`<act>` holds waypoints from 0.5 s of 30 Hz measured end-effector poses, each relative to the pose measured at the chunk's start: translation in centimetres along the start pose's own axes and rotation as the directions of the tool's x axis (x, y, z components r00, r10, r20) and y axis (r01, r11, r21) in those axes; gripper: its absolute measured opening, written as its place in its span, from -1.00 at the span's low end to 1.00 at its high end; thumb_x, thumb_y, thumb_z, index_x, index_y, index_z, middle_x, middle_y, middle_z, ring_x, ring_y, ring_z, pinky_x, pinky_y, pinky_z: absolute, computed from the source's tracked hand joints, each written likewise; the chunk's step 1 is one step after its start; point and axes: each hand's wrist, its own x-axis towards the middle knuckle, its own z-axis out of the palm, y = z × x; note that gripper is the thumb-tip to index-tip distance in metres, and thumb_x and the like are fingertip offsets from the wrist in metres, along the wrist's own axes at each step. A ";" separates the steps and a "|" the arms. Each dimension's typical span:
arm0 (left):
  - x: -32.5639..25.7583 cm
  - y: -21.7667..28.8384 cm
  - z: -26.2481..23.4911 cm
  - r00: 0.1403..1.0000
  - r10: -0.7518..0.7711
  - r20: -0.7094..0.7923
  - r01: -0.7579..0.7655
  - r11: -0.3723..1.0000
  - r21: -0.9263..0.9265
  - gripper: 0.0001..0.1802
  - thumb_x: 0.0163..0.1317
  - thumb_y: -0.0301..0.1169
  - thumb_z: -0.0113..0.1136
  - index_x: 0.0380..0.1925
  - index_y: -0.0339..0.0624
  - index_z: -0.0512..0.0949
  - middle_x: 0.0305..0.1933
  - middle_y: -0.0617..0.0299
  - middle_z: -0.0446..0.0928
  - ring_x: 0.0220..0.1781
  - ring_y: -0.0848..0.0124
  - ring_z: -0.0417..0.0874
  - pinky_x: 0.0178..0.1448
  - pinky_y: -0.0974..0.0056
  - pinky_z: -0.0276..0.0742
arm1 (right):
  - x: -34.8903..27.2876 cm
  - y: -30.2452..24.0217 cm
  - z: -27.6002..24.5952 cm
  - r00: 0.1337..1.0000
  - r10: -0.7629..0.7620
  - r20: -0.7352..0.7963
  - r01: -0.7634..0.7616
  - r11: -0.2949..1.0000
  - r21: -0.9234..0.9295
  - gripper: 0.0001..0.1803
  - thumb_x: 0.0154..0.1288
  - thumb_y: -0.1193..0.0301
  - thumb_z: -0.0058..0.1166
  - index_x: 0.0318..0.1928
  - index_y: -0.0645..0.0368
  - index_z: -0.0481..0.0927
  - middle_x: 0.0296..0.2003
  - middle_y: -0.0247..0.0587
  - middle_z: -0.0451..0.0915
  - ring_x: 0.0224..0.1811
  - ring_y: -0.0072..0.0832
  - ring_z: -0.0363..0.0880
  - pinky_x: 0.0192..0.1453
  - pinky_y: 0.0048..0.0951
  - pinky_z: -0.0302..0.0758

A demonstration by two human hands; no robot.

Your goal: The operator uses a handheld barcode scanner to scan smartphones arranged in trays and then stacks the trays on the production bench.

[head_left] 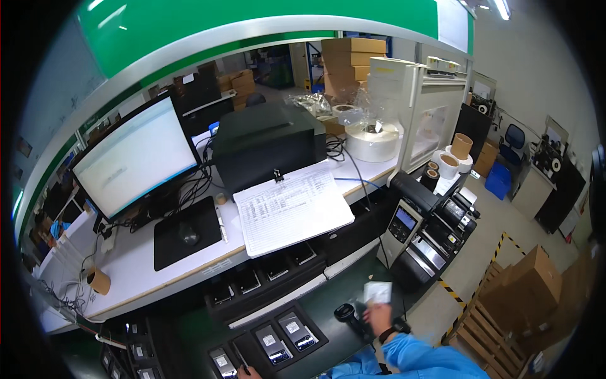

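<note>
Counts at the labelling bench

One monitor (136, 158), one mouse (187, 234) on one black mat (165, 243), one clipboard of printed sheets (291, 208), one pen (221, 225). One large roll of clear film (372, 140), three smaller label rolls (452, 162), two label printers (435, 227), one handheld scanner (345, 312). At least nine phones in black trays (278, 335); more may be hidden.

Right hand (379, 314) sits near the lower edge, right of centre, raised on a forearm in a blue sleeve that enters from the bottom. A dark band rings the wrist. Fingers are curled upward, closed in a pinch; motion blur softens them, so the exact grip is uncertain. Left hand (243, 373) barely shows at the bottom edge, left of centre; only fingertips visible, pose unclear.
</note>
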 end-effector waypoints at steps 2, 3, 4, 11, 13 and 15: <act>0.2 -0.4 0.0 0.999 -0.029 0.025 0.028 0.999 0.015 -0.39 0.44 -0.05 -0.06 0.18 -0.40 0.51 0.14 -0.33 0.56 0.17 -0.24 0.57 0.28 -0.04 0.46 | -3.8 4.5 3.8 0.945 0.057 0.323 -0.001 0.985 -0.172 -0.69 0.48 0.33 0.02 -0.39 0.24 0.63 -0.56 -0.17 0.63 -0.58 -0.45 0.63 -0.52 -0.41 0.54; 0.2 -0.9 0.1 0.998 -0.048 0.050 0.047 0.999 0.025 -0.39 0.45 -0.05 -0.07 0.18 -0.39 0.51 0.13 -0.33 0.56 0.16 -0.25 0.57 0.27 -0.05 0.47 | -5.5 6.4 6.4 0.910 0.050 0.411 0.157 0.877 -0.453 -0.72 0.48 0.28 0.08 -0.24 0.26 0.65 -0.48 -0.19 0.67 -0.54 -0.47 0.65 -0.46 -0.43 0.58; 0.4 -1.4 0.3 0.998 -0.053 0.043 0.052 0.998 0.019 -0.38 0.45 -0.04 -0.08 0.19 -0.39 0.51 0.14 -0.34 0.56 0.18 -0.24 0.56 0.27 -0.05 0.46 | -7.1 7.8 8.6 0.829 0.089 0.553 0.191 0.883 -0.429 -0.73 0.48 0.29 0.07 -0.21 0.26 0.65 -0.48 -0.20 0.67 -0.54 -0.47 0.64 -0.45 -0.43 0.59; 1.4 -5.0 1.7 0.981 -0.155 0.118 0.155 0.988 0.010 -0.37 0.46 0.02 -0.09 0.23 -0.28 0.50 0.19 -0.25 0.55 0.24 -0.22 0.53 0.30 -0.02 0.45 | -14.7 17.0 24.1 0.409 0.276 0.870 0.699 0.518 -0.492 -0.72 0.32 0.33 -0.02 -0.16 0.31 0.59 -0.42 0.07 0.68 -0.41 -0.07 0.71 -0.28 -0.09 0.61; 1.3 -5.5 1.7 0.983 -0.137 0.125 0.138 0.990 -0.001 -0.39 0.47 0.01 -0.08 0.24 -0.27 0.50 0.20 -0.23 0.55 0.25 -0.19 0.53 0.30 -0.01 0.45 | -16.1 19.5 26.7 0.398 0.219 0.891 0.728 0.516 -0.452 -0.72 0.26 0.39 -0.01 -0.15 0.32 0.62 -0.35 0.18 0.69 -0.33 0.06 0.71 -0.20 -0.04 0.62; 1.2 -5.9 1.3 0.986 -0.092 0.138 0.103 0.992 -0.072 -0.42 0.49 -0.03 -0.07 0.21 -0.29 0.51 0.19 -0.24 0.56 0.23 -0.17 0.55 0.29 -0.01 0.45 | -17.2 21.1 28.3 0.430 0.429 0.794 0.626 0.492 -0.605 -0.71 0.25 0.40 0.01 -0.15 0.33 0.66 -0.31 0.22 0.70 -0.28 0.05 0.73 -0.18 -0.05 0.63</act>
